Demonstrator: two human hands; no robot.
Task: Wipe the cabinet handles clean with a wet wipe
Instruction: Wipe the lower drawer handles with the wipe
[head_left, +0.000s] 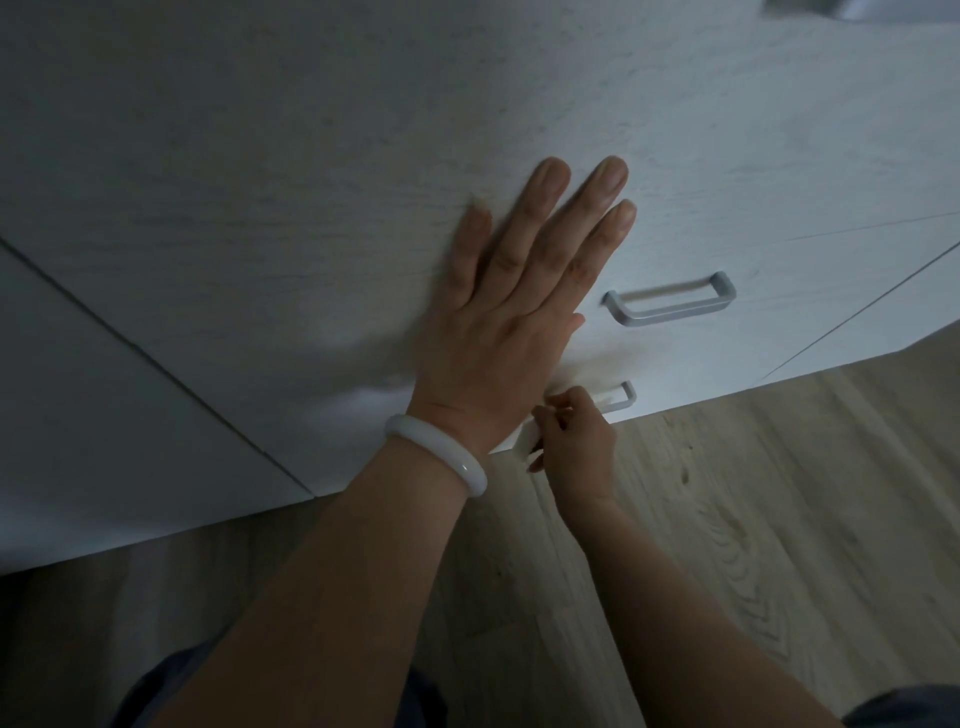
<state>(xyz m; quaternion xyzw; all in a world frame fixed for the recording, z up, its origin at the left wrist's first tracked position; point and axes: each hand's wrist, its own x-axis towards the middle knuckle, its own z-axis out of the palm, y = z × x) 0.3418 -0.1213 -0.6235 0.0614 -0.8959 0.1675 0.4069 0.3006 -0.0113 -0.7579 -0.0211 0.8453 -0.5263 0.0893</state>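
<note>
Right now your view is filled mostly by the white cabinet (311, 182), its woodgrain front tilted across the upper part of the picture, with the pale wood floor (779, 519) running below it. Your left hand (519, 291) lies flat against the cabinet front, fingers straight and held close together, palm pressed to the panel; a white bangle (441, 452) sits round that wrist. To the right of your fingers, the upper handle (670, 301), a grey metal bar, is untouched and stands apart from both hands. Lower down, near the cabinet's bottom edge, your right hand (571, 441) is curled, its fingers pinching the wet wipe (530, 436), a small white fold that shows just at your fingertips beside your left wrist. The lower handle (621, 397) is partly hidden behind that hand, only its right end showing; the wipe seems to lie at its left part, though the contact itself is blurred.
</note>
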